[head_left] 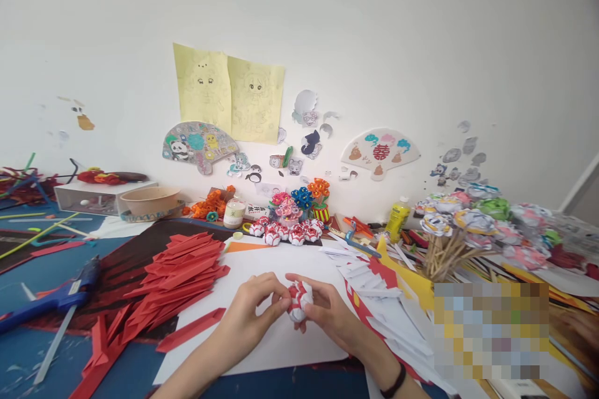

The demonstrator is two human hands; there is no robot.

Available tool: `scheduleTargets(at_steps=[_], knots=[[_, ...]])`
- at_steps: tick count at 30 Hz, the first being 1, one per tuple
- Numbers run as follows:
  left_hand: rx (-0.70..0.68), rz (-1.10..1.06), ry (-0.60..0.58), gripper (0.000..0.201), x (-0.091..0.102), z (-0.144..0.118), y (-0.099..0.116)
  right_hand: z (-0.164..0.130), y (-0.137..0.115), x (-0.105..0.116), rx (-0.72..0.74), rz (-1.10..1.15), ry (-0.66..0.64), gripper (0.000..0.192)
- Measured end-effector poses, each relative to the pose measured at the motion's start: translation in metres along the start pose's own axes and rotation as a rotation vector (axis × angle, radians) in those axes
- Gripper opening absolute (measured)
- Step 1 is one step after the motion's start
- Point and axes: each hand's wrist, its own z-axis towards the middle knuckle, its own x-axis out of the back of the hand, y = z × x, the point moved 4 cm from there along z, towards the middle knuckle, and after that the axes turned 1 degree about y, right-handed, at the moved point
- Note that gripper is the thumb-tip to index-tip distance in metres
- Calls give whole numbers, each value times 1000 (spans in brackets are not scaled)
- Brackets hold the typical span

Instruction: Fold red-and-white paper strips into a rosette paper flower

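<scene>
While the L hand [259, 305] pinches in from one side, the R hand [331, 312] cups the other side of a small red-and-white folded-paper piece [299, 302], held just over the white sheet [285, 349], approx. mid-sheet. Head view: L fingers narrow, thumb & forefinger tips tog. at the piece's near-L edge; R fingers curled round it, thumb in front, a fingertip showing below. Dark wristband [395, 380] on R wrist, by the sheet's R near corner. L of sheet: big heap of red folded strips [182, 271], partly overlapping its edge, w/ one lone red strip [191, 329] lying on it. R of sheet: white folded strips [374, 290], spread along that edge. Directly behind sheet: row of red-and-white paper flowers [296, 234], then pink, blue & orange flower clusters [302, 198]. Behind sheet, a bit L: lidless-looking jar [234, 214]; behind & R: yellow bottle [398, 219]. Farther R of sheet: bunch of multicol. paper flowers on sticks [437, 230]. Well L of sheet, past the red heap: blue glue gun [84, 280] w/ a translucent stick [55, 344]. Blue surface [140, 365] shows along sheet's near edge. Wall beyond sheet: 2 yellow drawings [255, 100], 2 fan shapes [381, 151]. Pixelated patch R of sheet; contents can't be told.
</scene>
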Motion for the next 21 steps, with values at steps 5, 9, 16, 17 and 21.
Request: scheduleTargets(at_steps=[5, 9, 16, 17, 21], knots=[[17, -29, -17, 25, -2, -2, -1, 1, 0, 0, -2, 10, -14, 62], [28, -22, -2, 26, -2, -2, -3, 1, 1, 0, -6, 17, -21, 61], [101, -125, 3, 26, -5, -2, -8, 1, 2, 0, -9, 26, -18, 60], [107, -131, 2, 26, -5, -2, -8, 1, 2, 0, -11, 27, -18, 59], [95, -148, 6, 25, -5, 0, -7, 1, 3, 1, -7, 22, -10, 59]])
